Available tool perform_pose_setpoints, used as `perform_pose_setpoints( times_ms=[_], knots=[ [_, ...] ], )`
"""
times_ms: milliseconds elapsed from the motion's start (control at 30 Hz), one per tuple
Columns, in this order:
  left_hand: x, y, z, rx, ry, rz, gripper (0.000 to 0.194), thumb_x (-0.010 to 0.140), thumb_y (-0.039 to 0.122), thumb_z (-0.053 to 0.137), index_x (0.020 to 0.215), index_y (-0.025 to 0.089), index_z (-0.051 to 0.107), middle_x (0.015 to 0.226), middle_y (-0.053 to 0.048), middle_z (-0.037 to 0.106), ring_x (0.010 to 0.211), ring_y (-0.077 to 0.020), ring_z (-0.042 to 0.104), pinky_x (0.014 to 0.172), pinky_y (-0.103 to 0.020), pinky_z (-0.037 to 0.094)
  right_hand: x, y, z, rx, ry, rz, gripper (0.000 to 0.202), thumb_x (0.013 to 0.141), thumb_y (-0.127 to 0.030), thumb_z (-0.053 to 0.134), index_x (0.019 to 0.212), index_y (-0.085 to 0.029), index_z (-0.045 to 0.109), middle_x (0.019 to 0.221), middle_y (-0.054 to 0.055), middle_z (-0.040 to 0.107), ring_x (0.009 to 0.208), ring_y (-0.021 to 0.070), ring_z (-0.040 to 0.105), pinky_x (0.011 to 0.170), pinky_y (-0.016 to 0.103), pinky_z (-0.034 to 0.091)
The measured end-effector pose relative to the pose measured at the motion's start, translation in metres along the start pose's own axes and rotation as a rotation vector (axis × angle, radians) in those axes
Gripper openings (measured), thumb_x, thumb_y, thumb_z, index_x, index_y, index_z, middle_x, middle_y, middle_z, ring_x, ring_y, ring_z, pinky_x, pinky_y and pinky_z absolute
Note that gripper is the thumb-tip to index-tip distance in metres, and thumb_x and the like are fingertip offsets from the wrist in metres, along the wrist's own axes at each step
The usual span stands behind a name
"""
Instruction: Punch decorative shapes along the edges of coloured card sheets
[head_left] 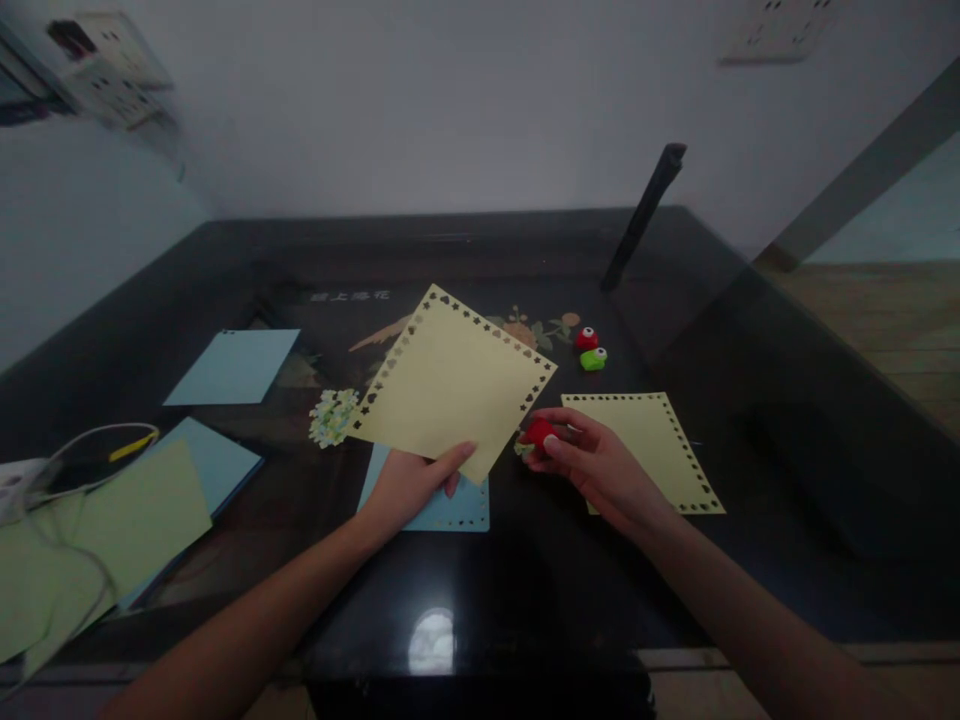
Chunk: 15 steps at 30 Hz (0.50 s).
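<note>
My left hand (431,480) pinches the near corner of a yellow paper sheet (457,385), thumb on top. Small stars and hearts are punched along the sheet's edges, and it is raised and tilted. My right hand (592,455) closes round a red craft punch (538,436) just right of that sheet; its underside is hidden. Under my left hand lies a blue sheet (442,515) with holes along its edges. Another yellow sheet (645,440), punched along two visible sides, lies partly beneath my right hand. A pile of small paper cutouts (333,417) sits left of the held sheet.
Beyond my right hand stand a second red punch (586,339) and a green punch (593,359). Blue paper (236,367), green sheets (112,530) and a pale cable (75,435) occupy the left. A black stick-like object (645,215) rises at the back right of the dark table (555,590).
</note>
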<state>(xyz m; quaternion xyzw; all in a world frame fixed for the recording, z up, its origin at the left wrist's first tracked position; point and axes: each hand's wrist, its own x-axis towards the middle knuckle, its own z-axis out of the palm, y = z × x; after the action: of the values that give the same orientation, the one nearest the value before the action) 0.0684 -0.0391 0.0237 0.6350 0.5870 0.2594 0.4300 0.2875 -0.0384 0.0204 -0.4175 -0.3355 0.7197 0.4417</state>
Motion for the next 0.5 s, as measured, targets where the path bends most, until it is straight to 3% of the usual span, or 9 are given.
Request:
perform_pose_setpoints(
  times_ms=[167,500],
  knots=[
    [-0.0002,0.0027,0.0022,0.052,-0.017,0.023,0.052,0.078,0.041,0.050,0.032,0.021,0.042,0.036,0.000,0.043,0.050,-0.0143,0.049,0.080,-0.033,0.041,0.0002,0.0022,0.0010,0.015,0.040,0.019,0.033,0.065,-0.029,0.078,0.094,-0.018,0.066,0.089,0.005,0.071,0.069,0.0136,0.066,0.072,0.032,0.055],
    [-0.0021,0.0014,0.0043,0.059,-0.027,0.041,0.050,0.078,0.040,0.052,0.032,0.021,0.045,0.041,-0.001,0.048,0.059,-0.0166,0.053,0.083,-0.034,0.040,-0.0007,0.0060,0.0025,-0.013,0.063,-0.009,0.029,0.065,-0.029,0.077,0.091,-0.020,0.066,0.084,0.004,0.069,0.069,0.0142,0.065,0.073,0.034,0.054]
  ],
)
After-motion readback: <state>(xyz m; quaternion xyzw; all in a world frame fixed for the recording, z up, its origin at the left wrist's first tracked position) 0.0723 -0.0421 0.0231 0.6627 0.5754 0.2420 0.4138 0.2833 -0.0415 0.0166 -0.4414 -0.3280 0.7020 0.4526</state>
